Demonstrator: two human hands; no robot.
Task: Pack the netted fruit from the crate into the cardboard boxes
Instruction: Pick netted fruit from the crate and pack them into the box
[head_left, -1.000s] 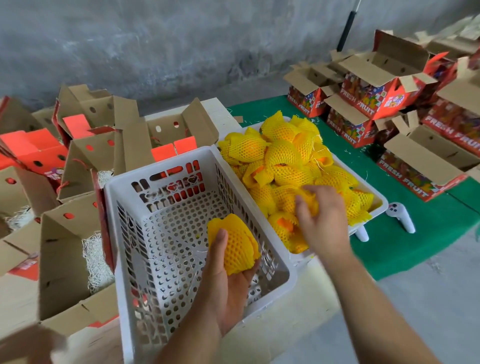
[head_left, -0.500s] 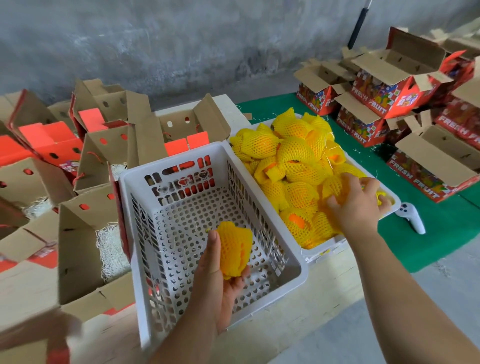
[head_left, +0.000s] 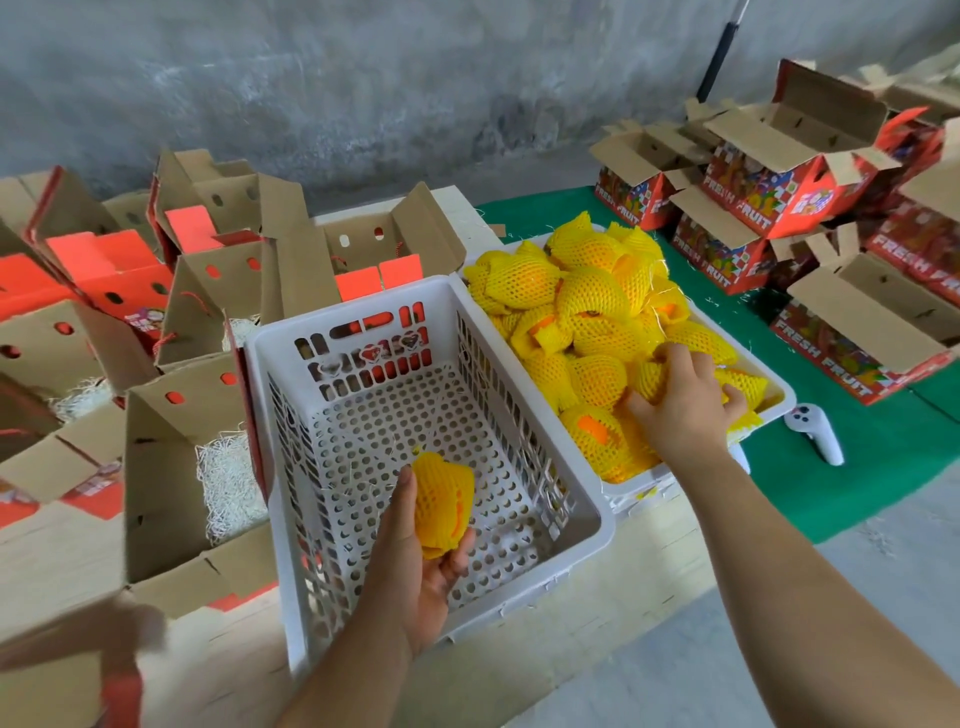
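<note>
My left hand (head_left: 415, 561) holds one fruit in yellow foam netting (head_left: 442, 504) over the empty white perforated crate (head_left: 363, 332). To the right, a second white crate (head_left: 776, 400) is heaped with several netted fruits (head_left: 587, 301). My right hand (head_left: 685, 400) reaches into that heap near its front right, fingers curled around a netted fruit (head_left: 650, 375). An open cardboard box (head_left: 176, 467) with white shredded paper stands left of the empty crate.
Several more open cardboard boxes (head_left: 223, 291) crowd the wooden table at the left and back. Red "FRESH FRUIT" boxes (head_left: 857, 332) sit on the green cloth (head_left: 857, 467) at the right. A white controller (head_left: 815, 431) lies beside the full crate.
My right hand has shifted rightward across the heap and closed on a fruit near the front right. My left hand keeps its fruit over the empty crate.
</note>
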